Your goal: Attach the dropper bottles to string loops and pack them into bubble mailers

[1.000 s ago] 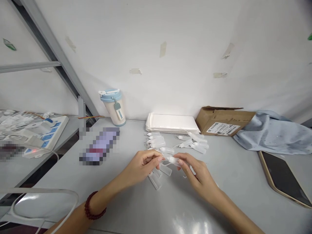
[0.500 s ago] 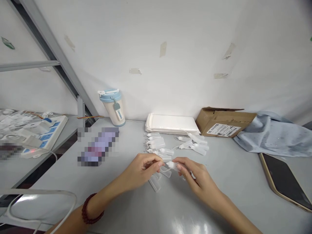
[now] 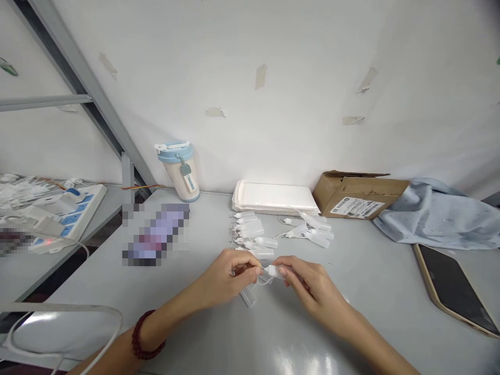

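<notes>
My right hand (image 3: pixel 312 281) is closed around a small translucent squeeze bottle (image 3: pixel 272 271), its white cap pointing left. From that cap a thin grey tip runs to the pinched thumb and fingers of my left hand (image 3: pixel 233 273), which hide what they grip. A white strap curves below, between the hands. Another clear bottle (image 3: pixel 249 297) lies on the table under my left fingers. Just beyond the hands is a row of similar small bottles (image 3: pixel 250 228) with white tips and straps. A second group of bottles (image 3: pixel 308 229) lies farther right.
Behind the bottles is a stack of white envelopes (image 3: pixel 277 197), with a cardboard box (image 3: pixel 359 195) and grey-blue cloth (image 3: pixel 437 213) to its right. A phone (image 3: pixel 455 286) lies at right. A tumbler (image 3: pixel 182 172), blurred purple item (image 3: pixel 158 232) and power strip (image 3: pixel 74 221) are leftward.
The bottle in my right hand has turned slightly and moved a little lower. My two hands have come slightly closer, with the left pinch now in line with the bottle's tip.
</notes>
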Available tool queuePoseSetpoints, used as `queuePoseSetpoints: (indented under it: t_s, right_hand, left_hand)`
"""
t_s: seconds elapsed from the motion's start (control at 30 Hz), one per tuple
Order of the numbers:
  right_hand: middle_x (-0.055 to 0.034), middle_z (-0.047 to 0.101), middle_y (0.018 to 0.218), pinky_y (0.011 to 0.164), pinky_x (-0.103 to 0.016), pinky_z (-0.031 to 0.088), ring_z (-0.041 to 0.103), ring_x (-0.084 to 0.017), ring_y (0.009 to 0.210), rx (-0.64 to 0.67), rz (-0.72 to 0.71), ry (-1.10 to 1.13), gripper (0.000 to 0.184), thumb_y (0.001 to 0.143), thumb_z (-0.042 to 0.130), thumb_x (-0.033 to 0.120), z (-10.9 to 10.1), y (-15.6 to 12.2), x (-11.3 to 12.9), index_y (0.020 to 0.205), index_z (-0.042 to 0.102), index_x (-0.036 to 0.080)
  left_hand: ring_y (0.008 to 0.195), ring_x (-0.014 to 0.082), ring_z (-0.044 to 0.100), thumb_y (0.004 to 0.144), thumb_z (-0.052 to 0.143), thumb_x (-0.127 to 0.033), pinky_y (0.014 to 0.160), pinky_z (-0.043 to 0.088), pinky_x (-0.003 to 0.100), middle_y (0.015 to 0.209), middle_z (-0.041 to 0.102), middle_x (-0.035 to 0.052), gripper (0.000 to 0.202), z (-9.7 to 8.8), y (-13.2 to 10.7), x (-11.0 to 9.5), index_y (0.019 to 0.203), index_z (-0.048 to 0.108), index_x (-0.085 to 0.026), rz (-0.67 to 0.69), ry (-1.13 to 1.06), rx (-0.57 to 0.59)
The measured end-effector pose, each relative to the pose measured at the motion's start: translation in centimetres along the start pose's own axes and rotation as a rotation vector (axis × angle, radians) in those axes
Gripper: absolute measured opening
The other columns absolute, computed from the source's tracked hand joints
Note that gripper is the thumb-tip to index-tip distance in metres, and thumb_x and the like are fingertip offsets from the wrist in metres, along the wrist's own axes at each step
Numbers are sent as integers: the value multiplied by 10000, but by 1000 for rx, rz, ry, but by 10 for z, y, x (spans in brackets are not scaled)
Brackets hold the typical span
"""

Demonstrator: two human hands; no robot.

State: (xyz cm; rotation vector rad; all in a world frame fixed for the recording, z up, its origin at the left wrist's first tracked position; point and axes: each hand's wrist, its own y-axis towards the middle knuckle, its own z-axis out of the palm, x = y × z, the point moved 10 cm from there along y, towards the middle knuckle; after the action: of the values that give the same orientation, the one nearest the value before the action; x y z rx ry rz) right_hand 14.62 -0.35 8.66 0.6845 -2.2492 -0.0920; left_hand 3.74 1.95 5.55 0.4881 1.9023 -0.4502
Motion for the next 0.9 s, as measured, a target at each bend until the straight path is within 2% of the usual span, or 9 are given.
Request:
queuePoseSetpoints:
  t_s: [0.13, 0.4, 0.73, 0.9]
  right_hand:
    - [19, 534, 631, 522, -206, 394, 489, -102, 544, 27, 11, 28, 262, 944, 330, 269, 3, 0, 0, 980, 581, 203]
    - [4, 572, 677, 556, -215, 418, 513, -110, 585, 41, 4, 56, 260, 944, 330, 264, 6, 0, 1, 986, 582, 216]
    - [8, 587, 693, 552, -215, 411, 512, -108, 577, 45, -29, 39, 244, 939, 340, 239, 9, -2, 2, 997, 573, 202]
    - [-5, 633, 781, 604, -218, 442, 571, -112, 652, 13, -31, 51, 222, 934, 360, 235, 6, -1, 2, 1035, 556, 206]
  left_hand:
    - [560, 100, 409, 806, 485, -255, 533, 332, 207, 622, 517, -5, 208, 4, -1, 1, 671, 604, -152, -8, -47, 42]
    - [581, 108, 428, 796, 485, -261, 564, 361, 212, 639, 527, 4, 201, 5, -1, 3, 691, 617, -151, -20, -52, 57]
    - [558, 94, 401, 799, 490, -207, 530, 326, 211, 630, 516, -5, 180, 9, -1, 3, 690, 618, -144, -5, -30, 73]
    - [567, 97, 401, 809, 526, -263, 547, 340, 217, 620, 492, -13, 173, 4, 0, -2, 729, 619, -140, 45, 0, 8]
